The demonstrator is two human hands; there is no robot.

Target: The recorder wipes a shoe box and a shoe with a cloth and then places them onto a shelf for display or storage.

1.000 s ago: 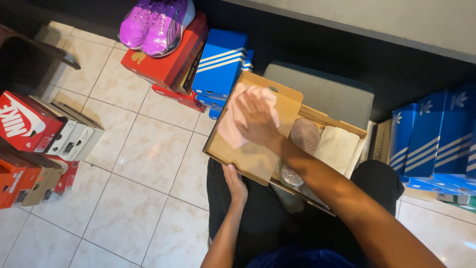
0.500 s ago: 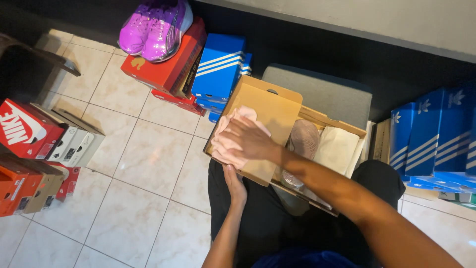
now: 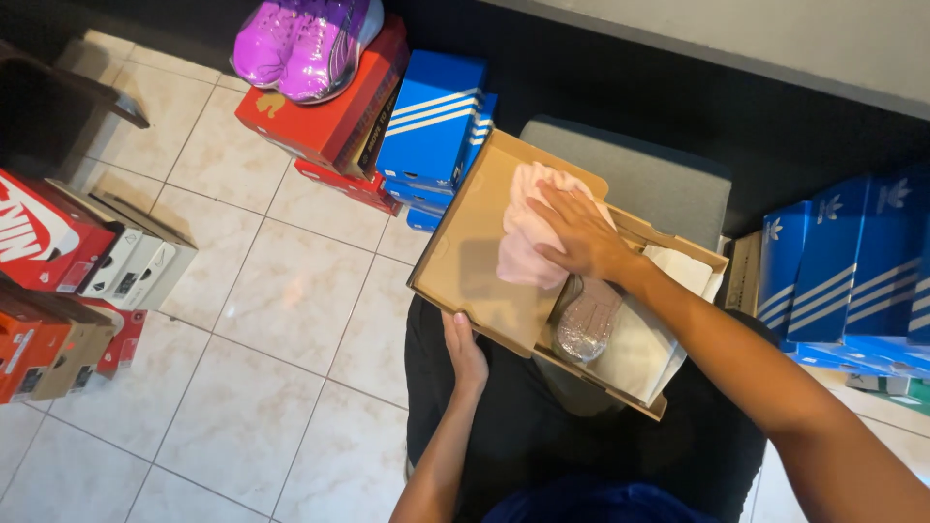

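An open brown cardboard shoebox [image 3: 484,266] rests on the seated person's lap, its lid flipped up toward the stacked blue striped boxes [image 3: 431,126]. Inside it white wrapping paper [image 3: 644,339] cradles a pinkish shoe [image 3: 586,320]. On the lid, the right hand [image 3: 581,232] presses flat, fingers spread, on a pale pink cloth [image 3: 528,232]. The left hand [image 3: 465,353] grips the box's near edge.

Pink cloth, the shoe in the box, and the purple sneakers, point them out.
pink cloth [image 3: 523,254], head view, left folds.
shoe [image 3: 586,327], head view, sole.
purple sneakers [image 3: 300,39], head view, upper of the right one.
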